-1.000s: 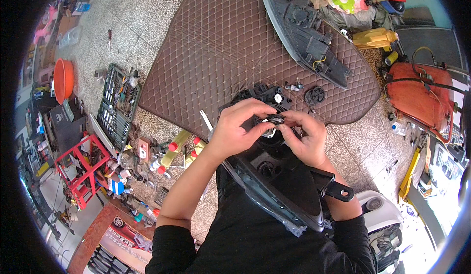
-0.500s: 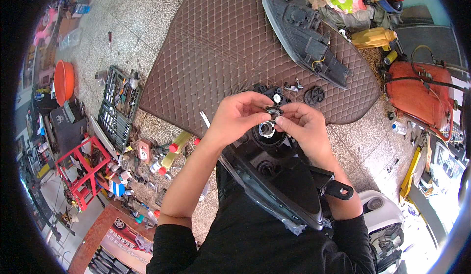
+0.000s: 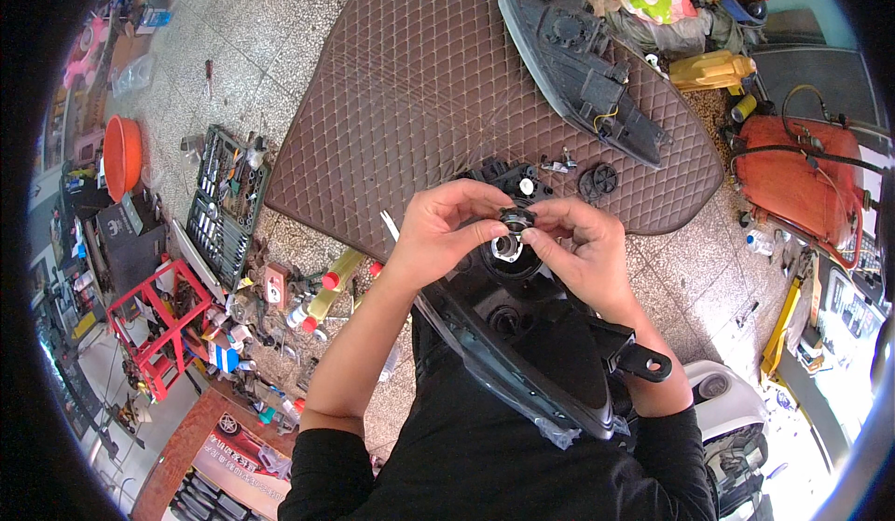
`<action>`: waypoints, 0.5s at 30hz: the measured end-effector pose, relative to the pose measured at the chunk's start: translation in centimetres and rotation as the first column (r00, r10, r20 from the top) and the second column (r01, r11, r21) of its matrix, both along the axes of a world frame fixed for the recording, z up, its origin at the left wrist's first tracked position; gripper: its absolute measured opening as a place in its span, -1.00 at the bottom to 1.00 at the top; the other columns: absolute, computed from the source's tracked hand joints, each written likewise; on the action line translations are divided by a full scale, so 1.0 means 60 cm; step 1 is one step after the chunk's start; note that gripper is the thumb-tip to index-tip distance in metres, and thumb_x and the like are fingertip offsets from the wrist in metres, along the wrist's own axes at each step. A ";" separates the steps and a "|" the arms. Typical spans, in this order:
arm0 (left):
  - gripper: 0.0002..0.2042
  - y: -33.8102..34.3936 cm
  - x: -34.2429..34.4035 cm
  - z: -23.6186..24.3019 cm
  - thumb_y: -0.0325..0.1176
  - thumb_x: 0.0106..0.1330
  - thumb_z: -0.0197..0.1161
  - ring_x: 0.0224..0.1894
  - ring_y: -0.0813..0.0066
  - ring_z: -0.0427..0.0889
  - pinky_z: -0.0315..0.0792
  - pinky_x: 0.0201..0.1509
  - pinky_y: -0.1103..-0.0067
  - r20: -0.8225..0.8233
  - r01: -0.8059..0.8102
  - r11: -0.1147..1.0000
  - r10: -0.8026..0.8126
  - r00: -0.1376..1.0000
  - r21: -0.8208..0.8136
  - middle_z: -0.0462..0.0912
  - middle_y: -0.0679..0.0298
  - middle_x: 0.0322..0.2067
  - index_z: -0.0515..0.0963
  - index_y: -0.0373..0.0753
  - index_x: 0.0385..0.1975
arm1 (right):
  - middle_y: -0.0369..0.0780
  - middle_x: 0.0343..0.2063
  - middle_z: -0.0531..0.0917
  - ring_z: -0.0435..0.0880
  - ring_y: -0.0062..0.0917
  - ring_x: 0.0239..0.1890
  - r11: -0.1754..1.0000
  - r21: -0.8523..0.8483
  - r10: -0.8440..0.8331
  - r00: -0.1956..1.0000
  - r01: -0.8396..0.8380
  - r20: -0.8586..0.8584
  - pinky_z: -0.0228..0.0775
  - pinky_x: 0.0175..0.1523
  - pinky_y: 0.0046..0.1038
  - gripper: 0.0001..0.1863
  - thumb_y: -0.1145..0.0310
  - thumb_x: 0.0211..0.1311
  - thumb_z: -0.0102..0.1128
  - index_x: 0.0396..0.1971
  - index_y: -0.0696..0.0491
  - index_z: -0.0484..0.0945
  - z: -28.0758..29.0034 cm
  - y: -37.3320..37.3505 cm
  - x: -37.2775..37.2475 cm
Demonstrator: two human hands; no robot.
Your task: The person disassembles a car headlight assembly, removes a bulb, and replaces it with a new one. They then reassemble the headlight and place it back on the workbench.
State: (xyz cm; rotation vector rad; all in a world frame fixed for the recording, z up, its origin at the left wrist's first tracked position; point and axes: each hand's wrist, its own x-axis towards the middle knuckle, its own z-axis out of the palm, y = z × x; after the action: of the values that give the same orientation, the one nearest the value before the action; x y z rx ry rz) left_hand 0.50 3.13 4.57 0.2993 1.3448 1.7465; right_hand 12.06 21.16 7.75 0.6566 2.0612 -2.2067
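hands (image 3: 446, 230) (image 3: 585, 249): two, centre | headlamps (image 3: 571, 74) (image 3: 559, 358): two, 1 and 5 o'clock | quilted mats (image 3: 401, 102): one, 12 o'clock | orange basins (image 3: 121, 157): one, 9:30

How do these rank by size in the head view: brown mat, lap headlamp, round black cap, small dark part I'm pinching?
1. Brown mat
2. Lap headlamp
3. Round black cap and small dark part: close in size; the part is nearer the camera and partly covered, so unranked
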 end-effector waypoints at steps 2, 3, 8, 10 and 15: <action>-0.74 0.001 0.001 0.001 -0.61 0.23 0.37 -0.13 0.55 0.66 0.54 0.01 0.58 0.002 -0.008 1.000 0.008 1.000 0.000 0.70 0.26 -0.18 0.60 -0.37 -0.07 | -0.29 -0.30 0.71 0.66 -0.72 -0.25 1.000 0.029 0.006 1.000 -0.005 -0.020 0.50 -0.15 -0.64 -0.76 0.59 0.22 0.35 -0.10 0.19 0.61 -0.001 0.001 -0.001; -0.74 0.002 0.001 0.002 -0.61 0.23 0.38 -0.14 0.56 0.66 0.54 0.01 0.58 -0.005 -0.009 1.000 0.009 1.000 -0.007 0.70 0.26 -0.19 0.60 -0.37 -0.07 | -0.28 -0.30 0.71 0.66 -0.72 -0.25 0.999 0.040 0.010 1.000 -0.009 -0.027 0.50 -0.14 -0.64 -0.76 0.59 0.23 0.35 -0.10 0.20 0.61 -0.002 0.001 -0.001; -0.73 0.003 0.002 0.004 -0.62 0.23 0.37 -0.13 0.56 0.66 0.54 0.01 0.58 -0.032 -0.011 0.999 0.010 0.999 -0.035 0.70 0.26 -0.19 0.60 -0.36 -0.07 | -0.23 -0.31 0.75 0.72 -0.65 -0.23 1.000 0.021 -0.005 1.000 0.005 0.001 0.59 -0.08 -0.54 -0.80 0.57 0.23 0.34 -0.15 0.20 0.63 -0.003 0.003 -0.001; -0.72 0.003 0.001 0.003 -0.65 0.24 0.36 -0.12 0.56 0.66 0.55 0.00 0.59 -0.047 0.004 1.000 -0.005 0.999 -0.024 0.69 0.25 -0.16 0.58 -0.35 -0.05 | -0.23 -0.31 0.75 0.72 -0.65 -0.23 1.000 0.020 -0.007 1.000 0.007 0.009 0.59 -0.08 -0.55 -0.80 0.56 0.24 0.33 -0.14 0.20 0.62 -0.003 0.003 -0.001; -0.74 0.006 0.001 0.003 -0.60 0.24 0.37 -0.13 0.57 0.67 0.54 0.02 0.58 -0.066 -0.003 0.999 0.001 0.998 -0.033 0.70 0.27 -0.19 0.59 -0.36 -0.07 | -0.22 -0.31 0.75 0.72 -0.64 -0.23 1.000 -0.008 -0.005 1.000 0.006 0.023 0.59 -0.09 -0.55 -0.79 0.55 0.26 0.32 -0.12 0.21 0.61 -0.002 0.003 -0.002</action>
State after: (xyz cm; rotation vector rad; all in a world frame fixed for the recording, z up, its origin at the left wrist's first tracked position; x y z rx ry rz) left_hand 0.54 3.46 4.74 0.3402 1.4201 1.7280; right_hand 11.92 21.36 7.64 0.6842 2.0408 -2.1993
